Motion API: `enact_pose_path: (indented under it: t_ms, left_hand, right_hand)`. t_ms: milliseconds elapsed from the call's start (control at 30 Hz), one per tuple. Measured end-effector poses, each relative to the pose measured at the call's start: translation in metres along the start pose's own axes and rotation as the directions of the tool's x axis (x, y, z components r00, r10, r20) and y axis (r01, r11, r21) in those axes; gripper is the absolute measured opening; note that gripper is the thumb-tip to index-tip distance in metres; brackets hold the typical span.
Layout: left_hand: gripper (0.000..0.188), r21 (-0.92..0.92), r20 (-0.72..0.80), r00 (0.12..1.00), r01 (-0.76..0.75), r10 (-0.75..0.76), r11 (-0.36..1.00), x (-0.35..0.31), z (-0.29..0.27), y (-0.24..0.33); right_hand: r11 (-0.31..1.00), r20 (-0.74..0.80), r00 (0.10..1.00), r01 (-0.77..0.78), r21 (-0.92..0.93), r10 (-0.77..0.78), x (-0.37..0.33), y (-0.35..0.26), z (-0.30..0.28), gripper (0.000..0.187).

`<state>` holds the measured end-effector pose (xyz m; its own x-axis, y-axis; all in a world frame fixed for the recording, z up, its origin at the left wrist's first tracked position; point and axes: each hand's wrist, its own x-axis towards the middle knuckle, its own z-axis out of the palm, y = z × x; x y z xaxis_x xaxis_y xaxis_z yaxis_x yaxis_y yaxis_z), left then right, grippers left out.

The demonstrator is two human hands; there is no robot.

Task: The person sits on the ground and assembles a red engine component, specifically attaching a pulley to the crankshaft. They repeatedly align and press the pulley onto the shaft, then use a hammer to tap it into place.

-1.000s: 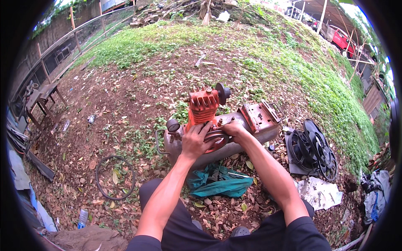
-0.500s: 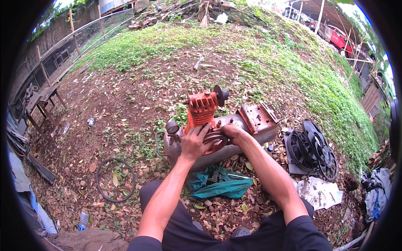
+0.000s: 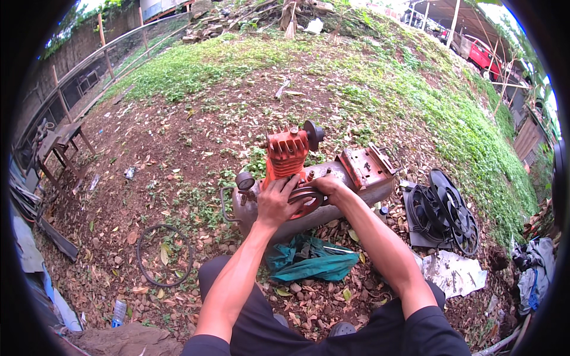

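Note:
An orange-red finned compressor pump [image 3: 287, 151] stands upright on a long, dull grey air tank [image 3: 350, 209] in front of me. On its near side is a flywheel pulley [image 3: 311, 206] with a dark grooved rim and red spokes. My left hand [image 3: 275, 203] is closed on the pulley's left rim, its fingertips up against the pump base. My right hand [image 3: 328, 186] grips the upper right rim, its fingers partly hidden behind the wheel. A round pressure gauge [image 3: 244, 181] sits on the tank left of my left hand.
A red mounting plate [image 3: 363, 167] tops the tank's right end. Nearer me lies a teal cloth [image 3: 314, 261] with tools on it. A black belt loop [image 3: 164, 255] is on the leafy ground at left; black fans [image 3: 445, 210] and a white sheet [image 3: 454, 274] lie at right.

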<state>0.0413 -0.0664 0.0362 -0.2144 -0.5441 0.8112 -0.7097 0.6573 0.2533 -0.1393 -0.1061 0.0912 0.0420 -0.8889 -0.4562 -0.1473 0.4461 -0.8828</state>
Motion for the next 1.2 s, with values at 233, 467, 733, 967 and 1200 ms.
enact_pose_path:
  t_ms: [233, 467, 733, 967, 1200]
  left_hand:
    - [0.066, 0.006, -0.001, 1.000, -0.011, 0.011, 1.000, 0.002, 0.001, 0.002]
    - [0.067, -0.024, -0.036, 0.999, -0.024, 0.023, 0.999, 0.000, 0.000, 0.000]
    - [0.066, -0.014, -0.023, 1.000, -0.012, 0.012, 1.000, 0.001, 0.001, 0.000]
    - [0.065, 0.005, -0.020, 0.999, -0.028, 0.028, 1.000, 0.002, 0.001, 0.001]
    - [0.065, -0.002, -0.022, 1.000, -0.017, 0.017, 1.000, 0.001, 0.000, 0.000]
  right_hand:
    - [0.991, 0.151, 0.988, -0.008, 0.131, -0.012, 0.011, 0.008, -0.007, 0.020]
    - [0.999, 0.067, 0.997, -0.030, -0.029, 0.032, -0.006, -0.006, -0.001, 0.022]
    - [0.999, 0.117, 0.993, -0.019, 0.042, 0.014, -0.004, -0.004, -0.002, 0.021]
    - [0.997, 0.098, 0.995, -0.003, -0.079, 0.011, -0.005, -0.004, -0.001, 0.021]
    - [0.999, 0.157, 0.988, 0.014, -0.035, -0.009, -0.006, -0.004, 0.000, 0.023]
